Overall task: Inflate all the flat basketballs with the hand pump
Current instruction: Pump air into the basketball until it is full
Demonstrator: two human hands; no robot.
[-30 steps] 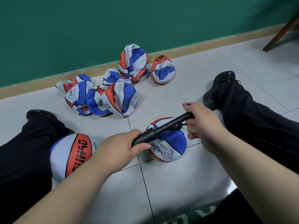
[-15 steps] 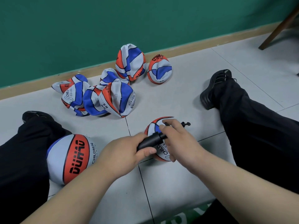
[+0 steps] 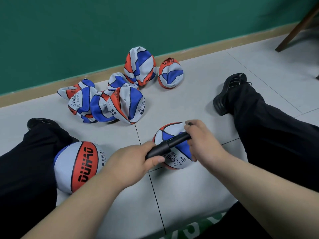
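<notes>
While the hand pump (image 3: 170, 145) sits slanted right across the top of the ball on the floor (image 3: 179, 162), both hands are clamped on it. The left hand (image 3: 131, 163) has fingers and thumb curled round the fat barrel end at that ball's near-left side, and the right hand (image 3: 202, 145) is wrapped round the thinner end over its right edge. Can't tell if the needle is actually in the valve. Well left of that ball, a fully round ball (image 3: 81, 168) leans against a black trouser leg (image 3: 31, 163). Beyond it, towards the green wall (image 3: 86, 31), a heap of flat balls (image 3: 110, 104) lies crumpled, with a tall folded ball (image 3: 139, 66) and a dented ball (image 3: 170, 73) further back. A black shoe (image 3: 227, 94) sits off to its far right.
</notes>
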